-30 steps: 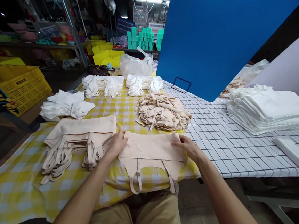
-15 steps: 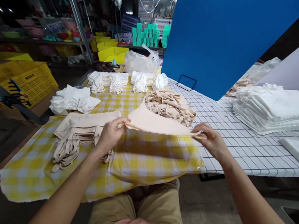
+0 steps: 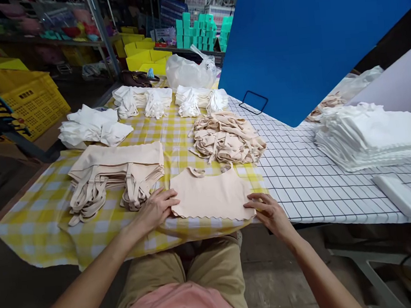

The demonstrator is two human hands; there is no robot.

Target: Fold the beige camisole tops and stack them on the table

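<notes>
One beige garment (image 3: 211, 194), lowered flat, straps (image 3: 196, 172) now pointing away

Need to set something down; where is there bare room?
Widest: the grid cloth between the tangled beige heap and white stack. Narrower: the yellow checked cloth between that heap and stacked beige pile. Crowded: the back, with white bundles and plastic bag, and front middle, where left hand and right hand touch a beige piece.
</notes>
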